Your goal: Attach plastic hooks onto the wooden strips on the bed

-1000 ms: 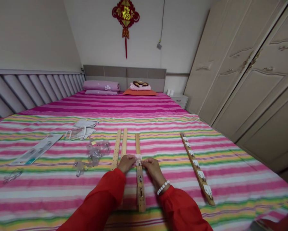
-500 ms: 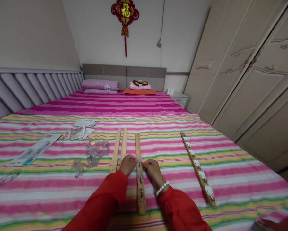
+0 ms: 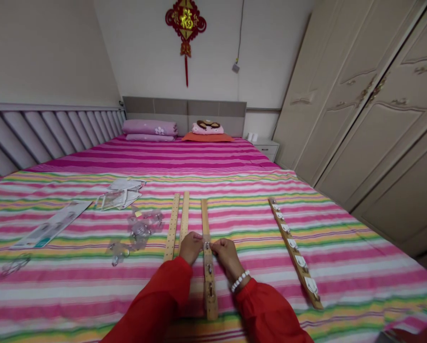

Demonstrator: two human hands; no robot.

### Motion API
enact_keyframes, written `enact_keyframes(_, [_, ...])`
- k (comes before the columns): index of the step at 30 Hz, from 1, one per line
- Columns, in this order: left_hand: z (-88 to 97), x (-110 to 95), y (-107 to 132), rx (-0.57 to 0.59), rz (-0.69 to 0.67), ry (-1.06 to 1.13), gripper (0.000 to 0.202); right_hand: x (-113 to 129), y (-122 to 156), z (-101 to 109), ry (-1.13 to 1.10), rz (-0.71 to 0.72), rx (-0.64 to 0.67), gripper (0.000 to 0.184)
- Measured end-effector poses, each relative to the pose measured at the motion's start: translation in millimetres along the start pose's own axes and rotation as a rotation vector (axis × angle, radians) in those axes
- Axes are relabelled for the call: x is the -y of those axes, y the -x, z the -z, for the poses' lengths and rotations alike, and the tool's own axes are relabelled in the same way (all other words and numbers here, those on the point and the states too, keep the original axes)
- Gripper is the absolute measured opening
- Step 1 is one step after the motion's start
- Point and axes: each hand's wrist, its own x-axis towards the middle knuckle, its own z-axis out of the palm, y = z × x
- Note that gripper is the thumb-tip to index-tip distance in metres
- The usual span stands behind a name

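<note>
A narrow wooden strip (image 3: pixel 204 215) lies lengthwise on the striped bedspread between my hands. My left hand (image 3: pixel 192 247) pinches the left edge of a clear adhesive hook (image 3: pixel 206 239), which rests against the strip's upper face. From the other side my right hand (image 3: pixel 226 253), with a white bead bracelet at the wrist, has thumb and fingertip closed at the right edge of that same hook. Nearer to me, metal hooks (image 3: pixel 210 288) stand on the strip in a row. Two bare wooden strips, one drilled with holes (image 3: pixel 172 228), lie just left of my left hand.
Further right lies a wooden strip (image 3: pixel 299 261) carrying several white-backed hooks. On the left are loose clear hooks (image 3: pixel 140 229), flat packets (image 3: pixel 122 196), a long packaged card (image 3: pixel 52 225) and a small metal item (image 3: pixel 16 264). A wardrobe (image 3: pixel 377 119) borders the right side.
The clear hook now looks flatter against the strip, and its metal part shows more plainly between my fingertips. Both hands keep nearly the same place; the view has shifted slightly.
</note>
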Motion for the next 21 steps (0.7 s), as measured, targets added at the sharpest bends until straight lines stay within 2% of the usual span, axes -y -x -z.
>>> enact_keyframes(5, [-2.6,3.2,-0.6,-0.052,-0.021,-0.03,0.019,0.7,0.1,-0.2,0.006,0.002,-0.008,0.025])
enact_keyframes(10, [-1.9,0.7,4.8,-0.04,-0.128,-0.034,0.016,3.2,5.2,-0.9,-0.114,0.034,-0.02,0.015])
enact_keyframes(11, [-1.0,0.6,6.0,-0.028,-0.132,-0.027,0.016,4.1,6.6,-0.7,-0.129,0.039,-0.001,0.016])
enact_keyframes(15, [3.4,1.7,8.8,0.04,-0.1,0.024,0.023,9.3,9.9,2.2,-0.069,0.091,0.133,0.038])
enact_keyframes(21, [7.3,0.7,7.2,0.15,-0.173,-0.016,0.03,17.1,7.5,8.2,0.217,0.284,0.274,0.038])
